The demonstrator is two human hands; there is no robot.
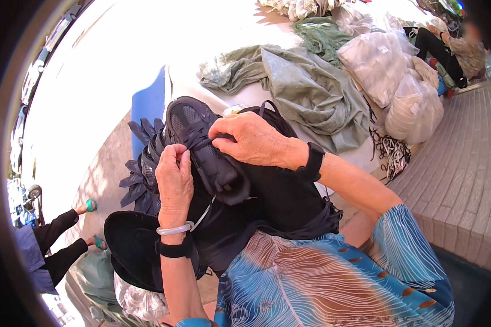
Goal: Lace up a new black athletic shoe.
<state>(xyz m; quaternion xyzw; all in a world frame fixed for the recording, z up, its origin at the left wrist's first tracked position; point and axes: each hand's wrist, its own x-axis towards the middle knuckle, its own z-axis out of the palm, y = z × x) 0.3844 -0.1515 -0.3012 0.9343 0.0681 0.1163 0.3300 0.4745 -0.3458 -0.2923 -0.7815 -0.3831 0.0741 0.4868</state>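
Note:
A black lace-up sports shoe (215, 166) rests on the dark cloth over my lap, its toe pointing away from me. My left hand (175, 177) is closed in a pinch on the dark shoelace (193, 140) at the shoe's left side. From the right, my right hand (253, 139) reaches over the shoe, thumb and forefinger pinched at the lacing. Exactly which strand lies in its fingers is hard to see. More dark shoes and lace ends (147, 158) lie beside the shoe on the left.
A black rounded hat-like item (128, 240) lies by my left forearm. Beyond are a grey-green tarp (311, 92), stuffed clear plastic bags (373, 65), and a tangle of cords (393, 155) beside a slatted bench (463, 180). Another person sits far right; green sandals (91, 205) show left.

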